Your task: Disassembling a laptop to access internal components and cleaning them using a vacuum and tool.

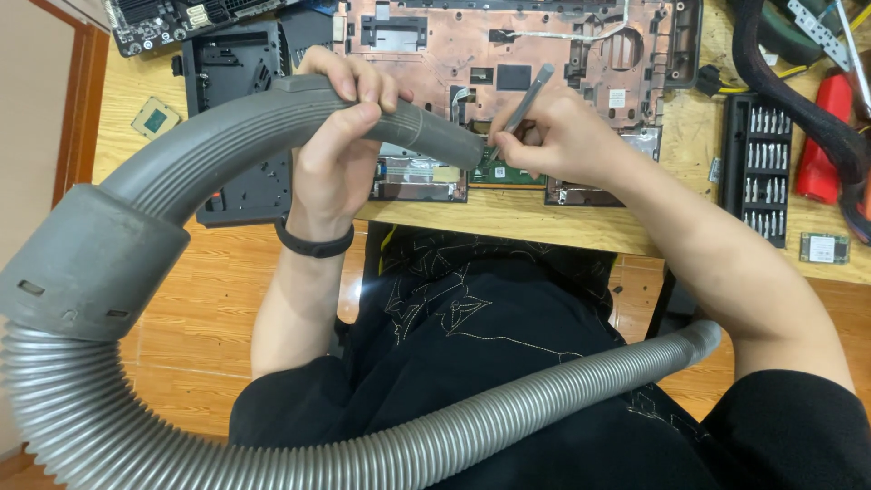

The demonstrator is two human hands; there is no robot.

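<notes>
Grey plastic vacuum nozzle (426, 132), smooth and tapered, tip over the near edge of the opened laptop chassis (508, 54), touching or just above a green circuit strip (508, 172); cannot tell which. Left hand (340, 136) wrapped around the nozzle handle, fingers curled tight over the top, black wristband (313, 243) on the wrist. Right hand (553, 136) pinches one slim grey metal tool (528, 95) like a pen, tip right at the nozzle mouth. One ribbed grey hose (435, 426) loops from the rigid collar at left down across the lap in black cloth, crowding the near side. Chassis inside is copper-coloured, near the wooden desk (508, 222) edge; little free desk in front. One black bit rack (758, 163) right, rows of metal bits. One square processor chip (156, 118) left. One small card (824, 247) far right, red tool (821, 136) above it.
</notes>
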